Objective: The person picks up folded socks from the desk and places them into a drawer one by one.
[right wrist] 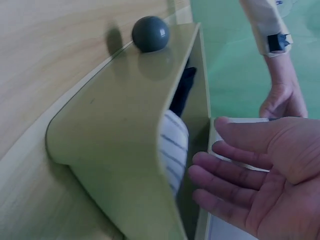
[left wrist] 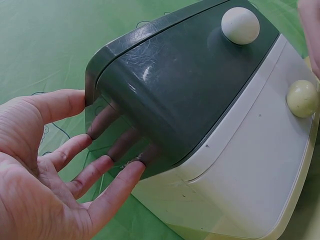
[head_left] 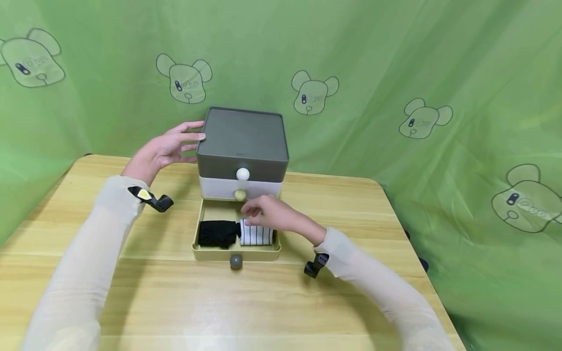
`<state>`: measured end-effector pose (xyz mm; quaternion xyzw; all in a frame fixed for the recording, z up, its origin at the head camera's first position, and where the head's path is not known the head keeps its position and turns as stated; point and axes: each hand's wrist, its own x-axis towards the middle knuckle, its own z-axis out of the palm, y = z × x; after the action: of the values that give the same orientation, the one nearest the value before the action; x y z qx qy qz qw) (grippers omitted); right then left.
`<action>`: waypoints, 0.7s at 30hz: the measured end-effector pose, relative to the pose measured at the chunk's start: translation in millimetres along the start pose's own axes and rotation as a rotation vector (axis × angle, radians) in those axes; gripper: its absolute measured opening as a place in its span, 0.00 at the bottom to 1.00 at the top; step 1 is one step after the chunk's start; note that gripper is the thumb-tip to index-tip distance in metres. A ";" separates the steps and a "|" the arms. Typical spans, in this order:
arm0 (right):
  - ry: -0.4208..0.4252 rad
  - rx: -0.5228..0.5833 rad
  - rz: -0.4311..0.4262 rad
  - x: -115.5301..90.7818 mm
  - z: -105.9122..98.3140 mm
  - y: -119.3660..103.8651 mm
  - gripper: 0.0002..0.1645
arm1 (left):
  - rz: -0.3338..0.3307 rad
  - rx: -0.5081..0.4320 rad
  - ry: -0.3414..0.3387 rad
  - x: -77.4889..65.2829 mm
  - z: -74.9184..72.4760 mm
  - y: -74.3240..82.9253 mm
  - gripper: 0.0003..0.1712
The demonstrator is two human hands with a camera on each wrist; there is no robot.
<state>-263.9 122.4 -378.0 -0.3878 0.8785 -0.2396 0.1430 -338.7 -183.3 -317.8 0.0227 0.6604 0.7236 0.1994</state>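
A small desktop drawer box stands on the table, its dark grey top drawer [head_left: 246,134] stacked over a white middle drawer [head_left: 263,188]. The yellow bottom drawer [head_left: 259,255] is pulled out. Inside lie a folded black cloth [head_left: 217,233] on the left and a white cloth with black stripes [head_left: 256,235] on the right. My left hand [head_left: 169,146] touches the left side of the grey drawer with spread fingertips. Just over the striped cloth hovers my right hand [head_left: 274,213], fingers loosely bent and nothing between them, as the right wrist view also shows.
Round knobs mark the fronts: white [head_left: 243,174] on top, yellow [head_left: 240,195] in the middle, grey [head_left: 236,262] on the pulled-out drawer. A green curtain [head_left: 360,73] with bear-head prints hangs behind the wooden table [head_left: 210,307].
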 end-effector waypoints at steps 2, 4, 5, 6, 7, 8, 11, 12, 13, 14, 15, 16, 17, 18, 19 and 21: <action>0.013 0.045 -0.017 -2.8 -2.5 -3.2 0.18 | -0.001 0.004 0.000 0.1 -0.2 0.2 0.43; 0.024 0.091 -0.036 -5.4 -4.5 -6.3 0.17 | -0.002 0.005 0.001 0.2 -0.5 0.5 0.43; 0.028 0.116 -0.046 -6.9 -5.3 -7.8 0.16 | -0.002 0.004 0.001 -0.1 -0.3 0.7 0.43; 0.027 0.147 -0.057 -8.2 -6.1 -9.6 0.16 | -0.002 0.000 0.002 0.1 -0.3 0.6 0.43; 0.022 0.182 -0.068 -9.7 -6.6 -11.3 0.15 | -0.002 -0.003 0.002 0.1 -0.3 0.5 0.43; 0.012 0.216 -0.080 -11.5 -7.0 -13.2 0.15 | -0.001 -0.005 0.002 0.0 -0.1 0.5 0.43; -0.047 0.309 -0.109 -17.9 -6.8 -19.0 0.15 | 0.001 -0.011 0.003 0.2 -0.2 0.3 0.44; -0.077 0.343 -0.112 -20.5 -6.0 -20.7 0.15 | 0.002 -0.012 0.004 0.1 -0.3 0.3 0.44; -0.108 0.370 -0.109 -23.5 -4.6 -22.2 0.15 | 0.003 -0.013 0.002 -0.1 -0.3 0.4 0.44; -0.142 0.390 -0.103 -26.7 -2.7 -23.5 0.15 | 0.002 -0.014 0.004 -0.2 -0.1 0.3 0.44; -0.179 0.417 -0.092 -30.0 -0.4 -24.7 0.15 | 0.001 -0.014 0.005 -0.5 -0.3 0.4 0.44; -0.216 0.447 -0.075 -33.4 2.5 -25.3 0.16 | 0.001 -0.014 0.004 -0.7 -0.3 0.5 0.45; -0.255 0.487 -0.057 -36.9 5.7 -26.0 0.16 | 0.000 -0.014 0.004 -1.1 -0.2 0.8 0.45; -0.292 0.522 -0.042 -40.2 9.1 -26.4 0.16 | -0.002 -0.014 0.004 -1.3 -0.2 0.9 0.45; -0.329 0.553 -0.022 -43.5 12.6 -26.8 0.17 | -0.003 -0.013 0.004 -1.3 0.0 1.0 0.45; -0.397 0.618 0.016 -49.4 19.8 -26.8 0.19 | -0.006 -0.010 0.004 -0.8 0.0 1.0 0.45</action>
<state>-206.4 137.6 -377.3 -0.3583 0.7228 -0.4128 0.4228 -338.2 -183.6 -316.7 0.0183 0.6574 0.7263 0.2000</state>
